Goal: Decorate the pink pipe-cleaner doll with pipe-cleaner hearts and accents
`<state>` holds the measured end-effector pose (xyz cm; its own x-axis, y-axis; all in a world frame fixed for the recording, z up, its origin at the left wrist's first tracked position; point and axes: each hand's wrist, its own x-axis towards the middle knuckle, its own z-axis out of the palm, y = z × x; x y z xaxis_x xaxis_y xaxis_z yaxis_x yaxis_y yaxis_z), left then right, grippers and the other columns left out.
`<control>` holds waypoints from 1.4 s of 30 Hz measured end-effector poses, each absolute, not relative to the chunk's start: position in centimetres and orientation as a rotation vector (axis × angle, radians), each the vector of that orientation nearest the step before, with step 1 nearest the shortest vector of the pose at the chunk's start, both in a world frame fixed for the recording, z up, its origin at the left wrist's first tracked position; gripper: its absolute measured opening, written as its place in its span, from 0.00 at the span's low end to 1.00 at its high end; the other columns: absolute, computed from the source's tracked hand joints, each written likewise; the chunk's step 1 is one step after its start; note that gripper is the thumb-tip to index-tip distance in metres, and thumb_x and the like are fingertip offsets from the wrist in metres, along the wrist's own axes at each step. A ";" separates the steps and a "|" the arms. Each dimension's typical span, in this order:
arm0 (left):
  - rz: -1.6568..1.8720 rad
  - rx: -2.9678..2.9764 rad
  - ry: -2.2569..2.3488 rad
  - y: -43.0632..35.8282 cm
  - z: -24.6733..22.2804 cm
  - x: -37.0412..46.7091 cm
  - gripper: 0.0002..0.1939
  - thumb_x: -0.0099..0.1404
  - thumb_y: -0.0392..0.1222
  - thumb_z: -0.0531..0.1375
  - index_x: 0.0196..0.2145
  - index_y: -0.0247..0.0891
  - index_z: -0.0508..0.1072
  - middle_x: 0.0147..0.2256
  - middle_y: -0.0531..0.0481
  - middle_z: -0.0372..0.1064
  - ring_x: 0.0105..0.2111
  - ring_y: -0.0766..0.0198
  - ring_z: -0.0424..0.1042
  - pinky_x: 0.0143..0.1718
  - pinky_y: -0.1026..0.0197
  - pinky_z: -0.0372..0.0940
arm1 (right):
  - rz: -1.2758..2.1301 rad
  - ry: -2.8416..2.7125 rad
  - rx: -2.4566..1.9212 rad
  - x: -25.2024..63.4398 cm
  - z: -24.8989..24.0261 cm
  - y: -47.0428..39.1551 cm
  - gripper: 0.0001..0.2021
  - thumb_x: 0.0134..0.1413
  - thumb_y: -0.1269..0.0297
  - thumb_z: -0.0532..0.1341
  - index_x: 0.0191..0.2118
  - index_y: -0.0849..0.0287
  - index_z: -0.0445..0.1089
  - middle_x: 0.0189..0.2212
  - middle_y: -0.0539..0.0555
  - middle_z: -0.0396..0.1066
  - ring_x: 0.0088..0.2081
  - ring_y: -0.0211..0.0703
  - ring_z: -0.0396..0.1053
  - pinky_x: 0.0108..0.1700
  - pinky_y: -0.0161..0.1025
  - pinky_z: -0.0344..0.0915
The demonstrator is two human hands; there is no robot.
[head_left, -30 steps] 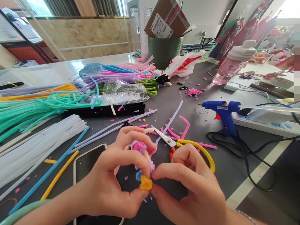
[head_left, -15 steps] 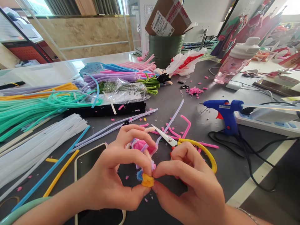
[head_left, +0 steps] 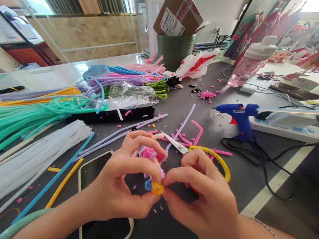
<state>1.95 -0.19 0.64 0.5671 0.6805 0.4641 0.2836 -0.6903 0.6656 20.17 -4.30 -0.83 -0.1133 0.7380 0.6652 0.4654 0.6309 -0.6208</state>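
Note:
My left hand [head_left: 129, 179] pinches a small yellow fuzzy piece [head_left: 157, 188] between thumb and index finger. My right hand [head_left: 206, 196] closes thumb and index fingertips on that piece's right edge. Beside and behind it is a small pipe-cleaner figure [head_left: 152, 152] in pink, pale and blue, partly hidden by my left fingers. Scissors with yellow handles [head_left: 220, 159] point up-left, blades apart, beneath or against my right hand's curled fingers; whether those fingers grip them I cannot tell. A lilac pipe cleaner [head_left: 183, 122] lies just beyond the blades.
A blue glue gun [head_left: 243, 116] with its cord lies right, by a white power strip [head_left: 281, 127]. Bundles of green [head_left: 37, 114], white [head_left: 47, 152] and other pipe cleaners spread left. A phone [head_left: 94, 176] lies under my left forearm. A pink bottle [head_left: 251, 63] stands back right.
Both hands keep nearly the same pinch. The yellow piece has turned slightly and shows a more folded, petal-like side. The whole view has shifted a little.

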 end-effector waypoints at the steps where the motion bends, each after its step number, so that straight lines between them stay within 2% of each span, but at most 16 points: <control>1: 0.995 2.275 0.770 -0.2 0.6 1.9 0.14 0.51 0.26 0.62 0.29 0.47 0.72 0.37 0.56 0.73 0.44 0.59 0.70 0.61 0.47 0.58 | 0.305 -1.756 -0.985 20.1 -0.9 -4.3 0.08 0.49 0.77 0.61 0.31 0.57 0.72 0.24 0.47 0.58 0.25 0.34 0.61 0.25 0.30 0.63; 10: 0.992 2.236 0.772 0.0 0.4 1.7 0.14 0.51 0.26 0.62 0.30 0.47 0.72 0.39 0.55 0.72 0.47 0.58 0.69 0.61 0.46 0.56 | 0.304 -1.718 -1.007 19.8 -1.1 -4.3 0.10 0.45 0.77 0.59 0.33 0.57 0.72 0.25 0.48 0.59 0.25 0.34 0.63 0.24 0.31 0.64; 15: 1.001 2.251 0.760 0.0 0.5 1.8 0.15 0.51 0.26 0.63 0.29 0.47 0.73 0.37 0.55 0.71 0.45 0.58 0.69 0.61 0.46 0.56 | 0.302 -1.731 -1.004 20.1 -1.0 -4.3 0.08 0.47 0.76 0.61 0.32 0.56 0.73 0.24 0.47 0.59 0.24 0.35 0.62 0.24 0.32 0.64; 22: 0.985 2.289 0.796 0.0 0.3 1.6 0.13 0.51 0.28 0.64 0.29 0.48 0.74 0.41 0.55 0.73 0.47 0.57 0.69 0.61 0.47 0.58 | 0.285 -1.725 -1.009 20.0 -1.1 -4.1 0.07 0.49 0.76 0.61 0.30 0.55 0.72 0.23 0.47 0.60 0.24 0.35 0.62 0.24 0.32 0.64; 30: 1.008 2.300 0.773 0.1 0.2 1.7 0.12 0.53 0.29 0.63 0.28 0.49 0.75 0.41 0.55 0.73 0.47 0.57 0.68 0.61 0.48 0.57 | 0.309 -1.721 -0.990 20.1 -1.0 -4.2 0.07 0.47 0.77 0.60 0.28 0.58 0.72 0.23 0.46 0.57 0.23 0.32 0.60 0.22 0.30 0.62; 42: 1.025 2.283 0.800 0.1 0.0 1.8 0.11 0.52 0.30 0.64 0.28 0.49 0.76 0.41 0.55 0.73 0.48 0.56 0.68 0.61 0.47 0.57 | 0.321 -1.738 -0.982 20.1 -1.0 -4.0 0.08 0.46 0.77 0.59 0.28 0.57 0.71 0.24 0.46 0.58 0.23 0.33 0.60 0.22 0.30 0.63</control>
<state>1.84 0.06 0.01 0.5415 0.6870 0.4845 0.3031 -0.6971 0.6497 20.15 -4.03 -0.96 -0.0972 0.7421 0.6633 0.4564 0.6254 -0.6329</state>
